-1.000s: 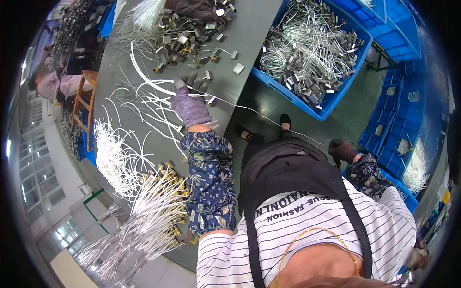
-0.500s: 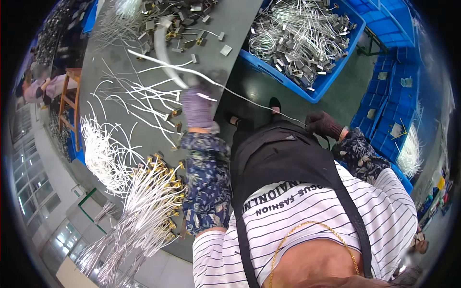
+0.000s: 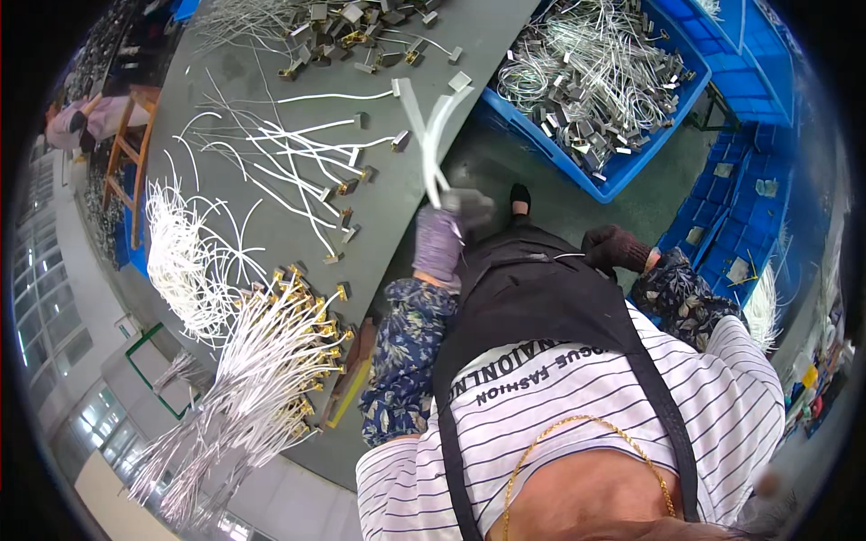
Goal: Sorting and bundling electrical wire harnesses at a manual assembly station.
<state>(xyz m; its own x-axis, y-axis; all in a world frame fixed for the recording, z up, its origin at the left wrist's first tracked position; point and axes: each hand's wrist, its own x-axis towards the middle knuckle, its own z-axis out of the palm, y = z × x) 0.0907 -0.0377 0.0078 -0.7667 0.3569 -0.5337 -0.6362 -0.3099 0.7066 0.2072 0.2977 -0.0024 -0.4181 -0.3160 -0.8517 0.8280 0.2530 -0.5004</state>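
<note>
My left hand [image 3: 440, 242], in a purple glove with dark fingertips, is at the edge of the grey table. It is closed around white cables [image 3: 435, 149] that stick up from the fist, their upper ends blurred by motion. My right hand [image 3: 615, 250], in a dark maroon glove, is curled at the right side of my black apron. Whatever its fingers hold is hidden. Loose white cables with small metal box ends [image 3: 302, 149] lie spread on the table left of my left hand.
A heap of metal-ended cables [image 3: 352, 32] covers the table's far end. Bundled white cables [image 3: 262, 370] with brass-coloured ends lie at the near left. A blue crate [image 3: 613, 185] full of cables stands at the far right, with more blue crates [image 3: 722, 216] beside it. Another person sits far left.
My left hand has moved right, off the table toward my lap, with the white cables. The thin wire stretched across to my right hand no longer shows. The whole view has shifted slightly.
</note>
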